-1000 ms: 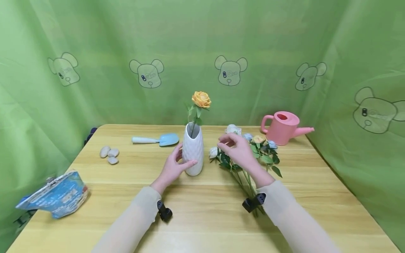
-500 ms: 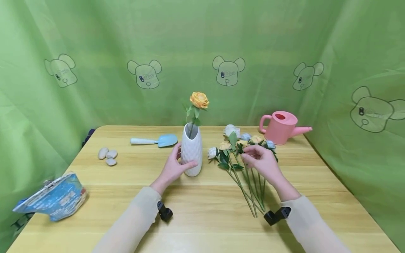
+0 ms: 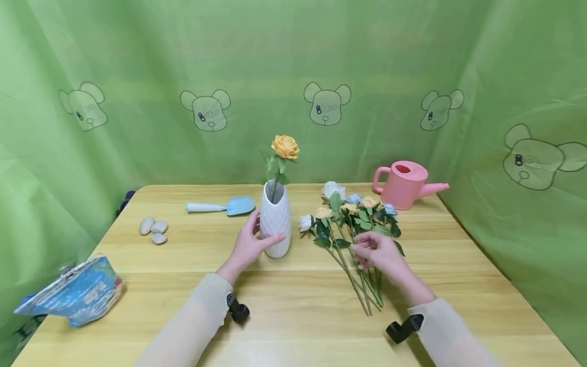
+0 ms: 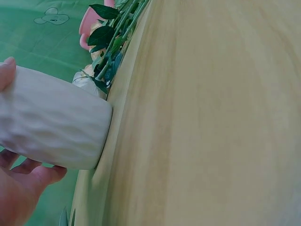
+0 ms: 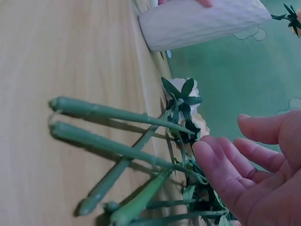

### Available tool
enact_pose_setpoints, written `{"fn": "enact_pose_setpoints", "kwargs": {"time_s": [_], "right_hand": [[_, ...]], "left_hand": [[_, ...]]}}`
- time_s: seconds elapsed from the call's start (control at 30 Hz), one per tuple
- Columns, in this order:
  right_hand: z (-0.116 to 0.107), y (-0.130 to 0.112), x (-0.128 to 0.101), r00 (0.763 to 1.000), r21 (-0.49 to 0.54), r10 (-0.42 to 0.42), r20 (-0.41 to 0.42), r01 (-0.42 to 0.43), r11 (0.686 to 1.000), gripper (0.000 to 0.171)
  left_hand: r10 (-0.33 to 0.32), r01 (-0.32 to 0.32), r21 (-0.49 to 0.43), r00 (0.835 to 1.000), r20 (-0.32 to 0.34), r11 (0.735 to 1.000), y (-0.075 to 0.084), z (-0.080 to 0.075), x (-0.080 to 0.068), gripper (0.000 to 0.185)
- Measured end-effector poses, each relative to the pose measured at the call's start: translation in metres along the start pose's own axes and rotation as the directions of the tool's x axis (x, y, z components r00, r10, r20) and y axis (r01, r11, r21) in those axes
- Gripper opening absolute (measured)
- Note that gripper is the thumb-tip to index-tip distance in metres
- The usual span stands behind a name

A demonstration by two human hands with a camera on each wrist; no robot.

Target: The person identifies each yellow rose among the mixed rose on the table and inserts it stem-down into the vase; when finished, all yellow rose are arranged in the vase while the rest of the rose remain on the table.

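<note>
A white textured vase (image 3: 276,224) stands upright on the table, with one orange rose (image 3: 285,147) in its mouth. My left hand (image 3: 246,245) holds the vase low down, thumb across the front and fingers around the far side. In the left wrist view the vase's base (image 4: 101,136) meets the tabletop. My right hand (image 3: 379,255) hovers at the stems (image 3: 355,280) of a pile of artificial roses (image 3: 350,209) in white, yellow and pale blue. From the right wrist view, the thumb and fingers are apart with nothing between them, close to the green stems (image 5: 117,150).
A pink watering can (image 3: 404,184) stands at the back right behind the roses. Left of the vase lies a blue trowel (image 3: 222,206), with several grey stones (image 3: 153,229) farther left. A blue bag (image 3: 84,293) sits at the table's left edge.
My right hand has moved from above the blossoms, right and down toward the stems. The left hand stays on the vase. The whole view has shifted slightly.
</note>
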State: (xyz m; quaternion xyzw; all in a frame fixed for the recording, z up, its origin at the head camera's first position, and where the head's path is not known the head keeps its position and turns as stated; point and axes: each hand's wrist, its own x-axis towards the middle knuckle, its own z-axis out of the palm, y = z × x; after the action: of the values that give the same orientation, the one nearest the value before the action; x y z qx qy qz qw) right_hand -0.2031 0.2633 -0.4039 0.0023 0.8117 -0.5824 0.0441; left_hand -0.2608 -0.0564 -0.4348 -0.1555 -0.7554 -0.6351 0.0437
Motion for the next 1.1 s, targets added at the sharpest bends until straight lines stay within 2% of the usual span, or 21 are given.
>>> {"fn": "enact_pose_setpoints", "kwargs": {"time_s": [0.17, 0.33, 0.5, 0.6, 0.73, 0.97, 1.1], "right_hand": [[-0.005, 0.009, -0.003, 0.999, 0.032, 0.021, -0.04, -0.02, 0.999, 0.043], [-0.01, 0.018, -0.006, 0.994, 0.06, 0.088, -0.068, -0.084, 0.995, 0.045], [-0.017, 0.021, -0.008, 0.977, 0.057, 0.129, -0.168, -0.121, 0.991, 0.041], [-0.021, 0.021, -0.009, 0.97, 0.028, 0.139, -0.199, -0.136, 0.99, 0.038], [-0.023, 0.022, -0.008, 0.97, 0.004, 0.145, -0.195, -0.147, 0.989, 0.035], [-0.023, 0.027, -0.004, 0.972, -0.031, 0.159, -0.172, -0.167, 0.986, 0.038], [-0.023, 0.029, 0.0, 0.974, -0.054, 0.172, -0.145, -0.182, 0.982, 0.041]], "left_hand": [[-0.012, 0.013, -0.016, 1.0, 0.024, 1.0, 0.0, -0.004, -0.001, 0.078], [-0.023, 0.024, -0.014, 1.0, 0.008, 1.0, 0.0, -0.004, -0.001, 0.078], [-0.004, 0.005, -0.022, 1.0, 0.02, 1.0, -0.002, -0.003, 0.0, 0.08], [-0.001, 0.002, -0.032, 1.0, 0.029, 0.999, -0.003, -0.003, 0.001, 0.08], [-0.001, 0.003, -0.039, 0.999, 0.045, 0.999, -0.001, -0.003, 0.001, 0.081], [-0.011, 0.012, -0.024, 0.998, 0.066, 1.0, 0.027, -0.006, -0.009, 0.079], [-0.009, 0.01, -0.024, 0.998, 0.06, 1.0, 0.029, -0.006, -0.011, 0.079]]}}
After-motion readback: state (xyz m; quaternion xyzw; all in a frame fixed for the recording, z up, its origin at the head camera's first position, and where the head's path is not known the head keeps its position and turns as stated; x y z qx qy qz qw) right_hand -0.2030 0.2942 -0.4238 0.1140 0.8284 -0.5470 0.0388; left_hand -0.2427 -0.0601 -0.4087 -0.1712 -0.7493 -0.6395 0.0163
